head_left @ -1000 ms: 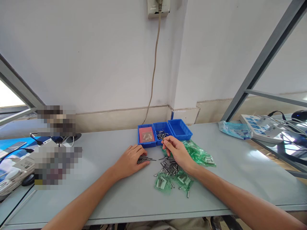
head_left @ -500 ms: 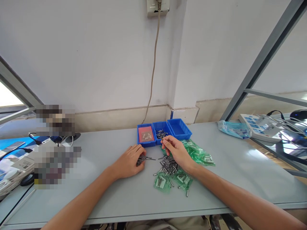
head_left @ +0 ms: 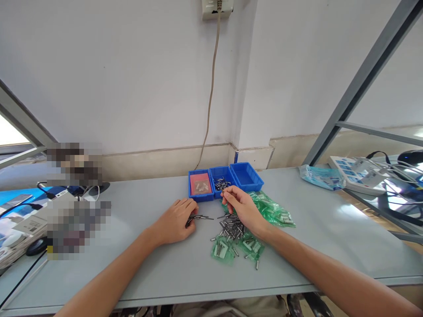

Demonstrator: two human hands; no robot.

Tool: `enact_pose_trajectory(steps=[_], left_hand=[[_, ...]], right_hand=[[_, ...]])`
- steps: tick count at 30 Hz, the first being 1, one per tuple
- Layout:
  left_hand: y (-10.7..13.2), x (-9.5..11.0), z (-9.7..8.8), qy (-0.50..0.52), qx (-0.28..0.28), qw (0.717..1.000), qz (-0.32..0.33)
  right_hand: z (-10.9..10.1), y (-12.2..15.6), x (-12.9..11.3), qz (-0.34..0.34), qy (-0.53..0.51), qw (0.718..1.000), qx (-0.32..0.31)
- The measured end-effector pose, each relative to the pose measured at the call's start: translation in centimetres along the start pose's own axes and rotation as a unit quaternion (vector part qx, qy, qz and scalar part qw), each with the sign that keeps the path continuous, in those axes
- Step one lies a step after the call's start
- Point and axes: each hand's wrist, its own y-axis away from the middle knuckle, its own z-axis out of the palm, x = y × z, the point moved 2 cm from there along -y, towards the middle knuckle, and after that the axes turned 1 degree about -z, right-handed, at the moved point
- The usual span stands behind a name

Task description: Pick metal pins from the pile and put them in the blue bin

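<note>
My left hand (head_left: 175, 220) rests palm down on the grey table (head_left: 158, 268), fingers curled over a small bunch of metal pins (head_left: 200, 217). My right hand (head_left: 243, 209) hovers above a loose pile of metal pins (head_left: 231, 229), thumb and fingers pinched on a single pin near the middle blue tray. Small green plastic bags (head_left: 272, 210) lie under and right of that hand, more green bags (head_left: 224, 252) in front. Three blue trays stand in a row at the back: the left tray (head_left: 200, 186) holds a pink bag, the middle tray (head_left: 223, 181) holds pins, the right tray (head_left: 247, 177) looks bare.
A cable hangs from a wall socket (head_left: 216, 8) down behind the trays. Phones, cables and blurred items crowd the left side (head_left: 39, 215). A blue packet (head_left: 319, 177) and a white power strip (head_left: 355, 176) with cables lie right, past a slanted metal frame (head_left: 357, 88).
Both hands stay almost where they were. My left fingers have curled in slightly over the pins. The view has shifted a little.
</note>
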Motion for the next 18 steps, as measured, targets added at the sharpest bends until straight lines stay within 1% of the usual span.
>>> enact_pose_trajectory(steps=[4,10,18], left_hand=[[-0.04,0.01,0.00,-0.014,0.004,1.000,0.000],[-0.07,0.02,0.04,-0.020,0.013,1.000,0.020],[-0.14,0.21,0.07,-0.020,0.011,0.999,0.028]], right_hand=[[0.03,0.02,-0.11,0.001,0.003,1.000,0.005],[0.04,-0.02,0.03,0.003,0.006,1.000,0.003],[0.03,0.05,-0.03,0.008,0.014,1.000,0.002]])
